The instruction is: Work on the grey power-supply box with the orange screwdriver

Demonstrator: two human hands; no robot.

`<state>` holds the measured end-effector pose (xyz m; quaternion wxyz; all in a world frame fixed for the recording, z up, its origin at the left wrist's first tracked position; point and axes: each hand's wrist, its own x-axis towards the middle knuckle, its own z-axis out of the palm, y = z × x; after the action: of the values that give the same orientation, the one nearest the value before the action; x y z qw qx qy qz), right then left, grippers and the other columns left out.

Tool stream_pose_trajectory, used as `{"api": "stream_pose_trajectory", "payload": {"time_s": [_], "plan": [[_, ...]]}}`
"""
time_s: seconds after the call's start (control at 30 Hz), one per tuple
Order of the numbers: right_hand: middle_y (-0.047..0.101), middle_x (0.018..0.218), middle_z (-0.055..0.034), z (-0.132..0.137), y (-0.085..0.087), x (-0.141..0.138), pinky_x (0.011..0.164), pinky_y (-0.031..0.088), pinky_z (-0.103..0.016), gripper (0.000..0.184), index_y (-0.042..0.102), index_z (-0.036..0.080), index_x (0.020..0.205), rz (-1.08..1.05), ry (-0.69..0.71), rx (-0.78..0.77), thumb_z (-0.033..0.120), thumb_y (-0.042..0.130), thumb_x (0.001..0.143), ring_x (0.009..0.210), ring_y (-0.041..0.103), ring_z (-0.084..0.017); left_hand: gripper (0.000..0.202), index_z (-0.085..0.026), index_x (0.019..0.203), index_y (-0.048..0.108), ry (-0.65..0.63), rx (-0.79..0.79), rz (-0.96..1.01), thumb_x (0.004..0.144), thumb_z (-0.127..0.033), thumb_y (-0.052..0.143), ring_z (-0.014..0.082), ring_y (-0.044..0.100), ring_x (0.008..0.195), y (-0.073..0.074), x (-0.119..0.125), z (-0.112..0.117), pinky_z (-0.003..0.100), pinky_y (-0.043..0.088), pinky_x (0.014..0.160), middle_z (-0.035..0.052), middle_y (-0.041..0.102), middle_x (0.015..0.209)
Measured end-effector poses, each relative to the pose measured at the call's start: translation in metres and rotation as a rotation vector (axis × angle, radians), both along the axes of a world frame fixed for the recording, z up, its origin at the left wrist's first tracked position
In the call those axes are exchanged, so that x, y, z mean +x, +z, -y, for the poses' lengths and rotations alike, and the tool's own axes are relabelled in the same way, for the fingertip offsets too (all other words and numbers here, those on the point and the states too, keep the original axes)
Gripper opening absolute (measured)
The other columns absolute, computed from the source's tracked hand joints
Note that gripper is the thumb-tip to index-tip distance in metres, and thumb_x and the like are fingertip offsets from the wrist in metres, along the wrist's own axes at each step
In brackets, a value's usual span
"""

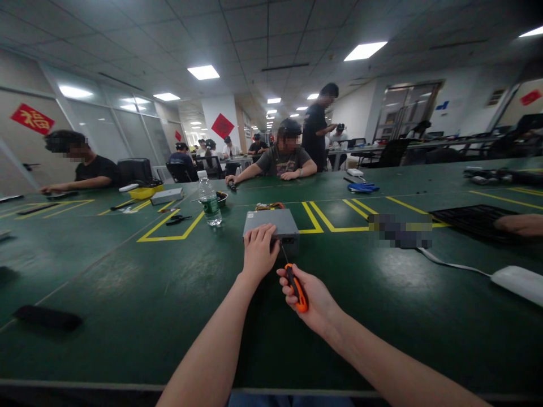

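Note:
A grey metal computer power supply (274, 220) lies on the green table in front of me, with a bundle of coloured cables (270, 206) behind it. My left hand (259, 249) holds it, fingers over its top and thumb at the front edge beside the dark socket (288, 241). In my right hand (309, 294) is a screwdriver (297, 288) with an orange and black handle, gripped from the side. Its thin shaft points up at the front face of the power supply, below the socket. Where the tip meets the metal is too small to make out.
Left of the power supply stands a water bottle (209, 200) by a small bowl (221, 199). Black pliers-like tool (178, 219) and a black bar (47, 317) lie further left. At right are a black panel (470, 220) under another person's hand (520, 224), and a white power strip (517, 282).

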<state>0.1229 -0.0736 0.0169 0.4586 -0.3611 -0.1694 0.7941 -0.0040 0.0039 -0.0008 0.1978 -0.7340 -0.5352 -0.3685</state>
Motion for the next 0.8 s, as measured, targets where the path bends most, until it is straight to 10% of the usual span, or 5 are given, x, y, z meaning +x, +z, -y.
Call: {"api": "stream_pose_trajectory", "payload": {"time_s": [0.8], "plan": [[0.05, 0.058, -0.0023, -0.0012, 0.0008, 0.0002, 0.035, 0.033, -0.013, 0.029, 0.056, 0.009, 0.077, 0.028, 0.025, 0.004, 0.026, 0.037, 0.091, 0.041, 0.042, -0.005, 0.034, -0.024, 0.116, 0.05, -0.004, 0.004, 0.012, 0.082, -0.025, 0.05, 0.0214, 0.046, 0.115, 0.0005, 0.0004, 0.0008, 0.04, 0.029, 0.099, 0.0052, 0.055, 0.122]]}}
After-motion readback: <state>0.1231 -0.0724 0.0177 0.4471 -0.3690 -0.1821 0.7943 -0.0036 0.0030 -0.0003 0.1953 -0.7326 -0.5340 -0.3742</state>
